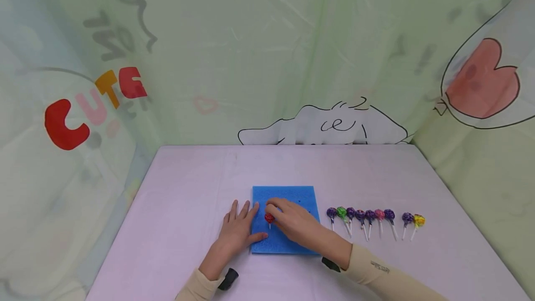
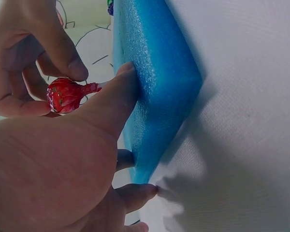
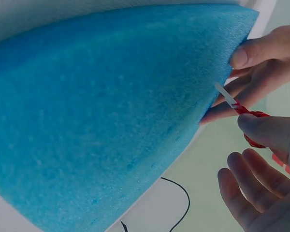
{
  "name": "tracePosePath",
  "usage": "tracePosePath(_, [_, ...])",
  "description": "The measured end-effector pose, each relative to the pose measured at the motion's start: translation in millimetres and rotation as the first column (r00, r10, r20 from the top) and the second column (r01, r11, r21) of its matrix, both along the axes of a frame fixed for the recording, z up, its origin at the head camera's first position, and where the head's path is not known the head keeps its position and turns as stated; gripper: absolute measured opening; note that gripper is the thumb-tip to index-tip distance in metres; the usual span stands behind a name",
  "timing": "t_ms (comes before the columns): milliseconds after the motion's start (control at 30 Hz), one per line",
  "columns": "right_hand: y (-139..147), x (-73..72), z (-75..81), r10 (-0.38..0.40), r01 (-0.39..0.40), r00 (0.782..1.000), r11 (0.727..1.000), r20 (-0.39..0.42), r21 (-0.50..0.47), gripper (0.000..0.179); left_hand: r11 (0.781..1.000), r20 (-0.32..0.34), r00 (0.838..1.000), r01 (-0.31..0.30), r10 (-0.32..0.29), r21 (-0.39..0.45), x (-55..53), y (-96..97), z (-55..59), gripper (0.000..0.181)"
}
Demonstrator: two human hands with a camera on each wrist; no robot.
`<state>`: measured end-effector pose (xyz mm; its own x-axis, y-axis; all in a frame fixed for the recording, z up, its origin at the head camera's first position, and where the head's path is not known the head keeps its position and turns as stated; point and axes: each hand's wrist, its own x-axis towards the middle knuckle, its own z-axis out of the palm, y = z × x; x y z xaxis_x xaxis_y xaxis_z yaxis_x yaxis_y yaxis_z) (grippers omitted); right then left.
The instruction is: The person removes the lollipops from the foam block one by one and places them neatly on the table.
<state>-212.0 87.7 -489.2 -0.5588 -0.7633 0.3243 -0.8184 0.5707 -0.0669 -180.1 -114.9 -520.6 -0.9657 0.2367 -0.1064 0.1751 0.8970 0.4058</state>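
Observation:
A red-wrapped lollipop [image 1: 269,218] is pinched at its candy end by the thumb and fingers of my right hand [image 1: 297,224], over the left part of a blue foam block [image 1: 284,247]. Its white stick [image 3: 225,94] points down, the tip close to the foam surface in the right wrist view. With fingers spread, my left hand [image 1: 235,235] rests at the block's left edge. The left thumb [image 2: 117,99] presses on the foam's top, while other fingers reach past the side onto the table.
To the right of the foam, several wrapped lollipops lie in a row on the pale table [image 1: 200,175], among them a green one [image 1: 341,212], a pink one [image 1: 379,214] and a yellow one [image 1: 419,220]. Small dark holes mark the foam's top. A printed curtain [image 1: 267,50] surrounds the table.

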Motion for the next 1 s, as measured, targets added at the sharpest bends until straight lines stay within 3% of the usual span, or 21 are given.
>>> tracePosePath(433, [0, -0.2, 1.7, -0.010, 0.012, 0.998, 0.999, -0.065, 0.036, 0.034, 1.000, -0.004, 1.000, -0.001, 0.001, -0.006, -0.1, 0.2, -1.0, 0.087])
tracePosePath(800, [5, -6.5, 9.0, 0.006, -0.009, 0.997, 0.999, -0.083, -0.041, 0.040, 1.000, 0.006, 1.000, 0.002, -0.002, 0.000, -0.7, -0.6, -2.6, 0.088])
tracePosePath(900, [9, -9.8, 12.5, 0.005, -0.007, 1.000, 0.996, -0.024, -0.090, 0.041, 1.000, 0.004, 1.000, 0.005, -0.005, 0.001, -0.7, -0.6, -2.5, 0.087])
tracePosePath(1000, [15, -13.5, 16.5, 0.002, 0.015, 0.992, 0.991, 0.123, -0.136, 0.038, 1.000, 0.004, 1.000, 0.008, -0.008, -0.004, -0.6, -0.5, -2.8, 0.087])
